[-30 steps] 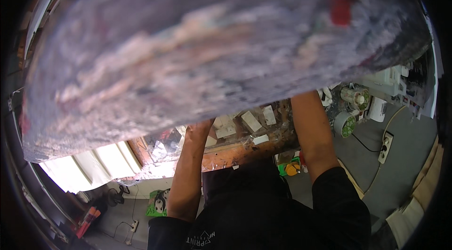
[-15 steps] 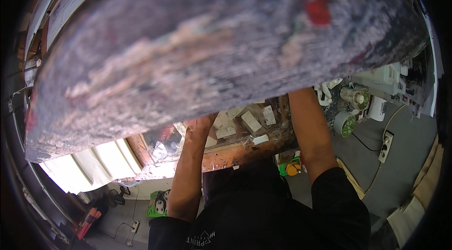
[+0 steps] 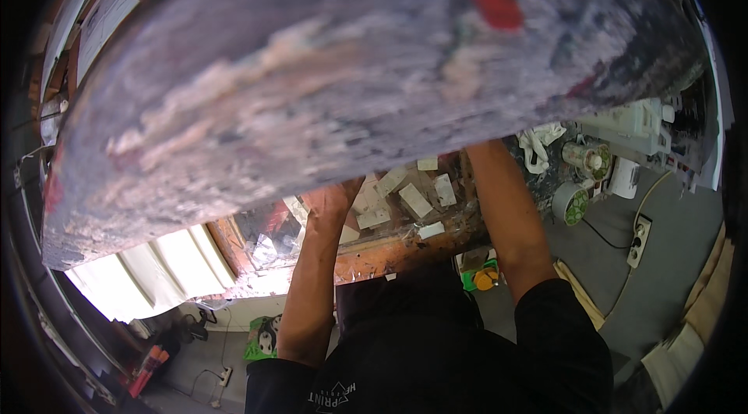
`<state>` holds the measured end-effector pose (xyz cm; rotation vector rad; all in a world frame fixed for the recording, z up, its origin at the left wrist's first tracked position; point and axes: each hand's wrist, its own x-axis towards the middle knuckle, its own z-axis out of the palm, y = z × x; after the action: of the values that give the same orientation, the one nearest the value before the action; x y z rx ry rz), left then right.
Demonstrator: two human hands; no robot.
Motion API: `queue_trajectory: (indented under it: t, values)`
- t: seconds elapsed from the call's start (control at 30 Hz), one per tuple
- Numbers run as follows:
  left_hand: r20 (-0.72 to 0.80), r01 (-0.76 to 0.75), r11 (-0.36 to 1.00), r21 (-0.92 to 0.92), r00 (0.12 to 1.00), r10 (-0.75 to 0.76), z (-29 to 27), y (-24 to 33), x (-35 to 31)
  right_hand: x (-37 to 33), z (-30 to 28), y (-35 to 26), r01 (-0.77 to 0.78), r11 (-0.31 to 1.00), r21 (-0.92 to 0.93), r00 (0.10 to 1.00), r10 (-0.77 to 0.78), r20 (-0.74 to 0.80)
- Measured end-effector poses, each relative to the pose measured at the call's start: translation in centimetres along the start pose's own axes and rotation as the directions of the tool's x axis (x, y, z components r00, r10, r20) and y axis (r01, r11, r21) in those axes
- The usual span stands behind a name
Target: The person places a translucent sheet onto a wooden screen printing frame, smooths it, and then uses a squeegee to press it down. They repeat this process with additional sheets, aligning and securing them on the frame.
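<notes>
A large paint-smeared board (image 3: 312, 94), grey-purple with pale streaks and a red patch, fills the upper part of the head view, close up and blurred. My left hand (image 3: 333, 197) reaches behind its lower edge; the back of the hand shows, but its fingers are hidden. My right forearm (image 3: 510, 219) goes up behind the same board, which covers the right hand. Whether either hand grips anything cannot be seen. Below the board, several white rectangular blocks (image 3: 415, 200) lie on a stained worktop with an orange-brown wooden edge (image 3: 382, 259), just right of my left hand.
At the right stand open cans (image 3: 575, 206) with green insides, a white cloth (image 3: 538, 147) and a clear plastic container (image 3: 631, 129). A power strip (image 3: 639, 242) with a cord lies farther right. White ridged sheeting (image 3: 156, 274) sits at the left, beside the worktop.
The board's surface, with its red patch, has shifted a little left. My right forearm has moved slightly left and up. My left arm stays nearly in place.
</notes>
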<state>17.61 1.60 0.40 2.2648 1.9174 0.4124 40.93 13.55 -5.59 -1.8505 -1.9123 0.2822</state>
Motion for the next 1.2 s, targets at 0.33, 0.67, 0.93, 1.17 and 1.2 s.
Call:
queue_trajectory:
  t: [0.33, 0.67, 0.93, 1.17, 1.2]
  values:
    - [-0.034, -0.187, 0.699, 0.69, 0.956, 0.29, 0.0, 0.1, -0.5, -0.3, -0.7, -0.7, -0.08, 0.98, 0.184, 0.997, 0.082, -0.004]
    - [0.004, -0.157, 0.447, 0.881, 0.946, 0.325, -0.4, 0.3, -0.3, -0.5, 0.5, -0.9, -0.012, 0.989, 0.146, 0.972, 0.046, -0.232]
    - [-0.158, -0.196, 0.903, 0.382, 0.949, 0.273, 1.1, -0.8, -0.8, -0.4, -0.4, -1.7, 0.121, 0.952, 0.282, 0.962, -0.042, -0.27]
    - [-0.112, -0.103, 0.992, 0.08, 0.987, 0.111, 1.0, -0.5, -0.7, -0.4, -1.2, -1.9, 0.143, 0.948, 0.283, 0.965, -0.07, -0.253]
    - [-0.102, -0.095, 0.993, 0.074, 0.99, 0.102, 1.0, -0.5, -0.7, -0.4, -1.3, -1.9, 0.138, 0.948, 0.288, 0.968, -0.068, -0.24]
